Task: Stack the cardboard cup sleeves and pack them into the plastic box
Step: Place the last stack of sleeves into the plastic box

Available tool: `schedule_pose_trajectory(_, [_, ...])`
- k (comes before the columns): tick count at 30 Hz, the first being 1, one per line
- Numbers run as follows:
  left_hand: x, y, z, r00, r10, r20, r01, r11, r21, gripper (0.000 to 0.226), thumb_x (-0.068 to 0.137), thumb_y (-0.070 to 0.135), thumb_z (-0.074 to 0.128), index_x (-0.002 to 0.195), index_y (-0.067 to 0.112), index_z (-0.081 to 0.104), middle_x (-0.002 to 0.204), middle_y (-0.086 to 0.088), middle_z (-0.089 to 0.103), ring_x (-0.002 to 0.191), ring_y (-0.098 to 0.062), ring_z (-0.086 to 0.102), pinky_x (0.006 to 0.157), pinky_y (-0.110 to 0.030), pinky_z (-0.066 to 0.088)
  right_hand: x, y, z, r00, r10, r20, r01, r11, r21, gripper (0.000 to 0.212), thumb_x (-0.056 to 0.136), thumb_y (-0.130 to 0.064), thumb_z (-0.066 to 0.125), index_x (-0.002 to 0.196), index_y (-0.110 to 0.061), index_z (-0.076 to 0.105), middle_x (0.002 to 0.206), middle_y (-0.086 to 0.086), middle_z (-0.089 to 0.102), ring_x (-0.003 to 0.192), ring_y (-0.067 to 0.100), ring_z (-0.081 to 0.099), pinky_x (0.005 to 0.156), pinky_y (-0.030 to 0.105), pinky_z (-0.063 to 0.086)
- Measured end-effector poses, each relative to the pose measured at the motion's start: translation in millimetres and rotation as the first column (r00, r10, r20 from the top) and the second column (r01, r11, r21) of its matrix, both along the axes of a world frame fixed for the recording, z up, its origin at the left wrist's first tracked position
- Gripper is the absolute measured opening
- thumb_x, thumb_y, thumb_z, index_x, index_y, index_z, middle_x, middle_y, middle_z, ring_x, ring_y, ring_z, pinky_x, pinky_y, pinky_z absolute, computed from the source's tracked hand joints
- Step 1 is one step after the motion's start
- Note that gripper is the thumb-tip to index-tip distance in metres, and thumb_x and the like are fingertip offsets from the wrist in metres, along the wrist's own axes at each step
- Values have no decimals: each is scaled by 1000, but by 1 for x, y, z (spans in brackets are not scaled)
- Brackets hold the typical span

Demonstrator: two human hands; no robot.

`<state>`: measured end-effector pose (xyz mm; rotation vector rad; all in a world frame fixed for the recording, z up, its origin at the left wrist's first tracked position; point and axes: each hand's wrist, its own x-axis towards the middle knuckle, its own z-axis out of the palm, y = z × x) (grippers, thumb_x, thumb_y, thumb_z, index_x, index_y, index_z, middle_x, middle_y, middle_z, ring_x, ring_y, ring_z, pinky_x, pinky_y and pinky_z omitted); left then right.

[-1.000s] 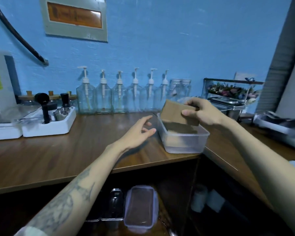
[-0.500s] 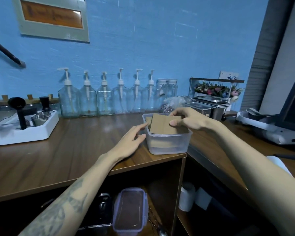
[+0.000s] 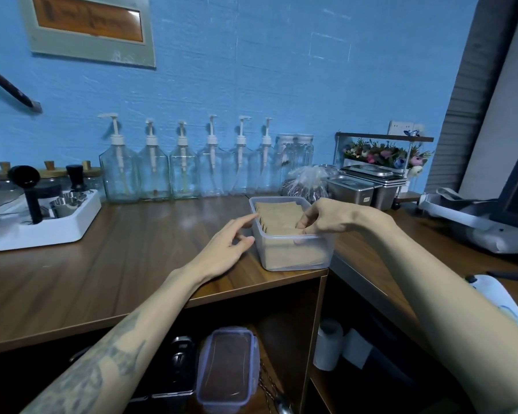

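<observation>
Head view recorded a translucent rectangular plastic box [image 3: 292, 252] standing on the brown wood-grain counter [image 3: 102, 264], close to the counter's front right corner. Inside the box sat a stack of flat brown cardboard cup sleeves [image 3: 280, 218], their upper edges visible just below the rim and their lower parts showing through the frosted wall. The right hand [image 3: 326, 218] reached over the box's right side with fingers curled down into it, grasping the near end of the sleeve stack; the thumb lay against the outside of the front wall. The left hand [image 3: 226, 245] was released and holding nothing, fingers extended and slightly spread, with fingertips touching the box's left wall near the rim. The left forearm bore a dark tattoo. Along the blue wall [image 3: 251, 70] behind the box stood a row of six clear glass pump bottles with white dispensers [image 3: 183, 171], and to their right clear glass jars [image 3: 295, 156]. A crumpled clear plastic bag [image 3: 304, 182] lay just behind the box, beside lidded stainless steel containers [image 3: 359, 188] and a small shelf of artificial flowers [image 3: 383, 152]. On the counter's left side sat a white tray [image 3: 42, 228] holding a black-handled tool and small metal cups. Under the counter, on a shelf, rested a clear lidded plastic container with brown contents [image 3: 226, 369]; white paper rolls [image 3: 329, 348] stood in the neighbouring compartment.
</observation>
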<state>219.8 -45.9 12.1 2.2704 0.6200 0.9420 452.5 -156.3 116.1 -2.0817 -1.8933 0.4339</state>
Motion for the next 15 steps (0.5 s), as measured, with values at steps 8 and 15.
schedule_pose_trajectory(8, [-1, -3, 3, 999, 46, 5, -46, 999, -24, 47, 100, 25, 53, 144, 35, 42, 133, 11, 51, 104, 7, 53, 100, -25, 41, 0, -6, 3, 999, -10, -33, 15, 989, 148, 21, 87, -41, 72, 75, -24, 75, 69, -17, 68, 71, -3, 58, 64, 10, 40])
schedule_pose_trajectory(15, [-3, -6, 5, 998, 61, 3, -61, 998, 0, 43, 101, 25, 51, 142, 33, 45, 131, 10, 52, 109, 8, 52, 90, -15, 39, -3, -7, 1, 1000, 8, -30, -4, 991, 131, 15, 93, -24, 67, 97, -18, 80, 101, -9, 76, 104, 4, 66, 102, 27, 48])
